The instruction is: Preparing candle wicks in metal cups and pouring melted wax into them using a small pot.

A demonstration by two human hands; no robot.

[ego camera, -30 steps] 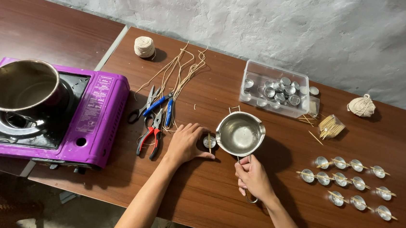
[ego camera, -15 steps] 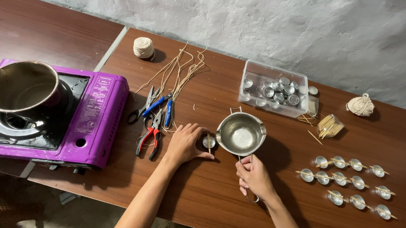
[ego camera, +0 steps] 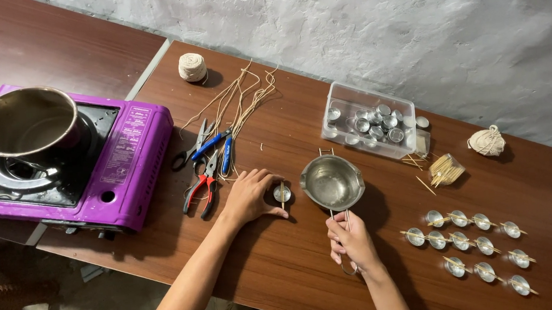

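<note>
Two hands work at the brown wooden surface [ego camera: 285, 266]. The right hand [ego camera: 352, 241] has its fingers closed around the wire handle of a small steel pouring pot [ego camera: 333, 183], which now sits a little farther right and slightly tipped compared with a second ago, its rim just clear of the small metal cup [ego camera: 282, 193]. The left hand [ego camera: 248, 196] stays flat beside that cup, fingers loosely curled against it, thumb and forefinger steadying it; a thin stick lies across the cup's top. Just left of that hand lie red-handled pliers [ego camera: 199, 190] and blue-handled cutters [ego camera: 220, 149]. The purple stove [ego camera: 129, 163] with its steel pan [ego camera: 24, 122] is unchanged, as are the rows of stick-topped cups [ego camera: 470, 244] to the right.
</note>
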